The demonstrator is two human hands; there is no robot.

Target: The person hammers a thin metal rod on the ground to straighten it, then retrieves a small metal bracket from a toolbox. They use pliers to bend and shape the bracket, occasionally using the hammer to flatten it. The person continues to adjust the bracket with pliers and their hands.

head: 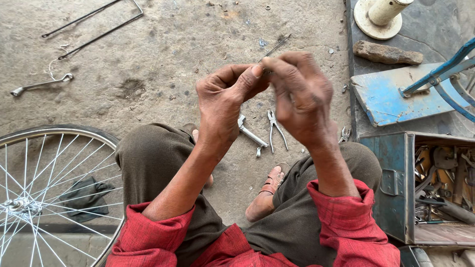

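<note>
Both hands are raised in front of the knees, fingertips meeting. A thin metal spoke [275,48] sits betw. thumb and index of the left hand [225,101] and the fingertips of the right hand [302,96], both pinched narrow on it. Its lower end is hidden inside the fingers; the free end sticks out up and to the right, long axis diagonal. On the ground below lie pliers [275,127] and a wrench [250,134]; a bicycle wheel [47,193] is at the left.

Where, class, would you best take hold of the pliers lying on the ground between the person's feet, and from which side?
Grip the pliers by their two long handles, coming from above on the near side: they lie flat, handles splayed toward the person, the short jaws pointing away.
</note>
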